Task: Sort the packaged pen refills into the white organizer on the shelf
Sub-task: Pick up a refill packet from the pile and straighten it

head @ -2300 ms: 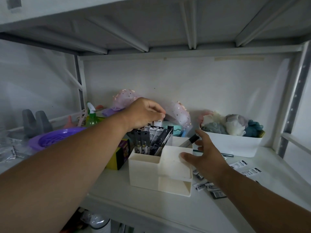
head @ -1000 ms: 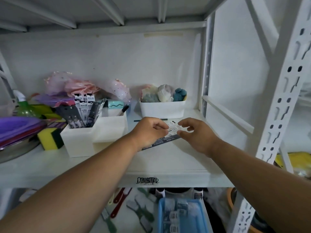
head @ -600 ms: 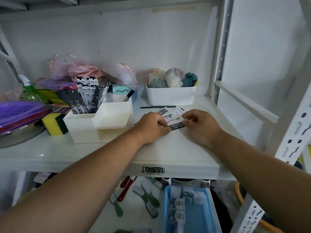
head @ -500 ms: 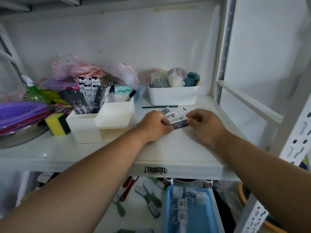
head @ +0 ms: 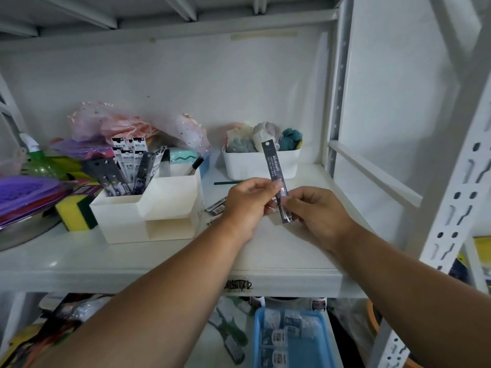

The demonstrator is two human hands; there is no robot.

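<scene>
Dark, a packaged pen refill (head: 275, 179) stands upright at frame centre, pinched by your left hand (head: 248, 205) and right hand (head: 317, 213), seemingly squaring it for the white organizer (head: 148, 208) at left.

Two hands, the left (head: 248, 205) and the right (head: 318, 215), hold one packaged refill (head: 275, 179) between them. One white organizer (head: 148, 211) stands on the shelf (head: 159, 264), with several refill packs (head: 130, 166) upright in its rear left compartment; their exact count is unclear. One white bin (head: 259, 164) sits toward the shelf's back right corner. One yellow-green sponge (head: 75, 212) lies left of the organizer, and one blue tray (head: 293, 341) sits below the shelf.
</scene>
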